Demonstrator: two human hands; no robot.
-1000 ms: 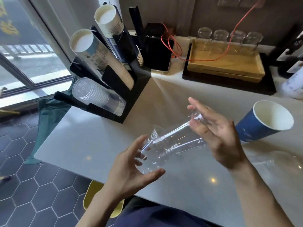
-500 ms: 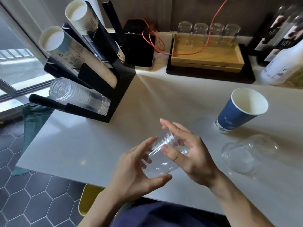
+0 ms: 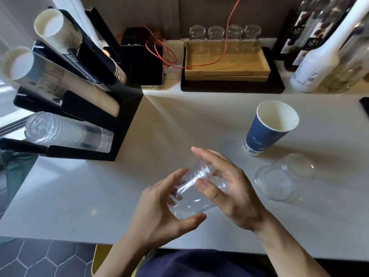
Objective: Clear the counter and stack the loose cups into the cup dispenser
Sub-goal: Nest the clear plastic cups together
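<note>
Both hands, our left hand (image 3: 159, 204) and right hand (image 3: 229, 188), clasp a clear plastic cup (image 3: 191, 192), its long axis tilted toward the black cup dispenser (image 3: 123, 124) far-left, nearer our left.

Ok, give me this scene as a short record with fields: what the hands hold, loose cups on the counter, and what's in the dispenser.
held: clear plastic cups, nested, tilted, gripped between left hand and right hand
loose on counter: blue paper cup, upright; clear cup, lying on its side
counter: white
dispenser: black rack, at left
dispenser contents: clear cup stack in lowest slot; paper cup stacks in the slots above
</note>
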